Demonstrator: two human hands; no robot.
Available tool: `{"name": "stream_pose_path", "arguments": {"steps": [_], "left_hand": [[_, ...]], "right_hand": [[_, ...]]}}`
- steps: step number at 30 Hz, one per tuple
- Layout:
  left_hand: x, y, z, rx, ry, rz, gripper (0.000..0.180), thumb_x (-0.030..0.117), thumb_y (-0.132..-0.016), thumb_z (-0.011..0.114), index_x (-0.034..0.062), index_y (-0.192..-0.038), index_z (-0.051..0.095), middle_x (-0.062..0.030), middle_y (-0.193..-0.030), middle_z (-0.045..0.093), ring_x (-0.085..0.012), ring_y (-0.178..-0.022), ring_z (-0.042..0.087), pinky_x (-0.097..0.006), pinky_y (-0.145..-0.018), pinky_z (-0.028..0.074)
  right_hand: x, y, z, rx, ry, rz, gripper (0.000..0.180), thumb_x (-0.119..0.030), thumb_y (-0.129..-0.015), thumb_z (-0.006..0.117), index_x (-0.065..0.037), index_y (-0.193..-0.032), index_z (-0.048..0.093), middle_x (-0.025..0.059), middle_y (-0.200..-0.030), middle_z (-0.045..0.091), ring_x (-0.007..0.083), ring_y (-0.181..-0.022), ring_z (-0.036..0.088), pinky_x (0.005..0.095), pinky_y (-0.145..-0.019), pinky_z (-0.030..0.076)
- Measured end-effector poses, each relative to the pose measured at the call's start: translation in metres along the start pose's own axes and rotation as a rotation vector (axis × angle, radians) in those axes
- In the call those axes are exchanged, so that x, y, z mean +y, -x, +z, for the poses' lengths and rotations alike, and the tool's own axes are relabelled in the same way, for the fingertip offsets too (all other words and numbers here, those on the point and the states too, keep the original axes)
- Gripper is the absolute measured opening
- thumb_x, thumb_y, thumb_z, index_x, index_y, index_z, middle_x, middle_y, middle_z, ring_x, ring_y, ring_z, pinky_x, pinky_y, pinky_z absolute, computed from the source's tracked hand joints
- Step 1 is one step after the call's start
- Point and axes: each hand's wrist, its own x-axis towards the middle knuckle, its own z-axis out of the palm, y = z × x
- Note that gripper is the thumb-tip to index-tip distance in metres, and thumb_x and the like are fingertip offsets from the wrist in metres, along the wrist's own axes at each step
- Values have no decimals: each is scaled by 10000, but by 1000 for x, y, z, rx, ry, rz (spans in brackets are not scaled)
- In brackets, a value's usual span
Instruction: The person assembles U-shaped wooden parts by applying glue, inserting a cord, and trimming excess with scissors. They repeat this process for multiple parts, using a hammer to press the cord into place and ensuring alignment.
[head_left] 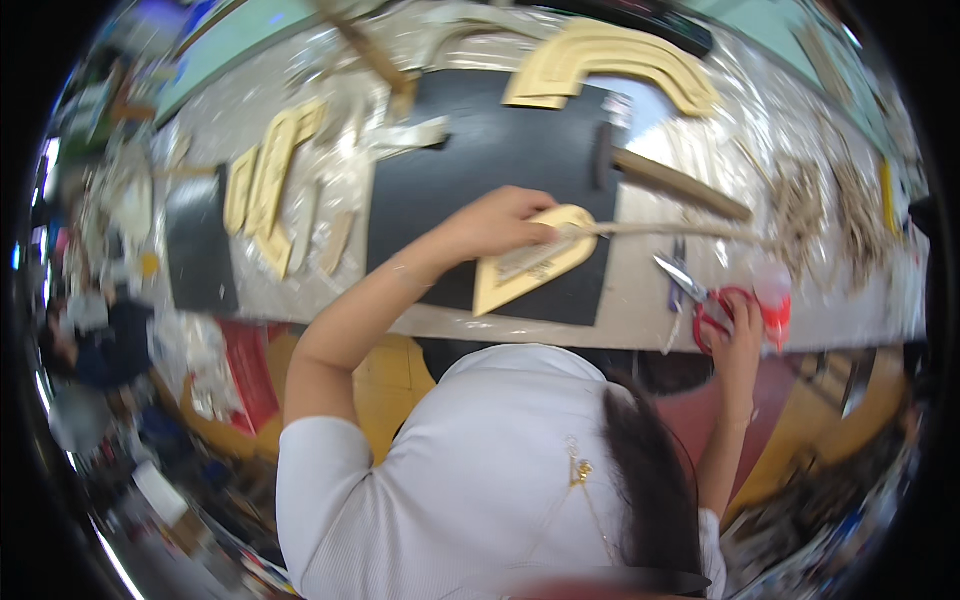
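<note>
- My left hand [495, 225] lies palm down, fingers pressing a pale wooden pointed piece [530, 265] against the black mat [480, 170] at the middle of the table [640, 300].
- My right hand [742, 335] is closed around the handles of the red scissors [700, 295] at the near right edge of the table; their blades point left and far.
- A long thin strip [670, 230] runs from the pointed piece toward the right.
- A hammer [665, 180] lies just beyond the strip, its head on the mat.
- A curved wooden arch piece [610, 60] lies at the far side, and more pale wooden pieces [270, 180] lie to the left.
</note>
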Motion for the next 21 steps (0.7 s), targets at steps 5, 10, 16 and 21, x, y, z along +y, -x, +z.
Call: {"name": "stream_pose_path", "arguments": {"steps": [5,10,16,21], "left_hand": [[-2,4,24,76,-88,104,348,249,-870,700,8,-1120,681,-176,-989,738,-304,-897,715,-378,-796,540],[7,15,39,88,-76,166,308,229,-845,651,2,-1052,645,-183,-892,732,-316,-797,714,-395,-739,544],[2,19,40,142,27,176,298,231,-842,647,12,-1044,638,-170,-894,728,-301,-804,712,-387,-736,540],[-3,13,46,206,76,201,319,240,-866,656,9,-1084,633,-164,-910,733,-279,-806,712,-388,-736,536]], "right_hand": [[-45,-35,-18,-28,-133,-130,382,-47,-855,718,-40,-1229,640,166,-1218,617,355,-1155,588,419,-978,467],[-124,-76,0,-117,-350,-485,333,-81,-867,733,-24,-1180,639,156,-1184,627,355,-1101,612,410,-932,490],[-151,-92,4,-250,-402,-524,292,-112,-806,800,-18,-1028,635,132,-949,578,297,-878,600,398,-789,500],[-154,-88,10,-193,-343,-568,239,-85,-799,795,-26,-976,644,119,-900,569,296,-832,583,402,-725,478]]}}
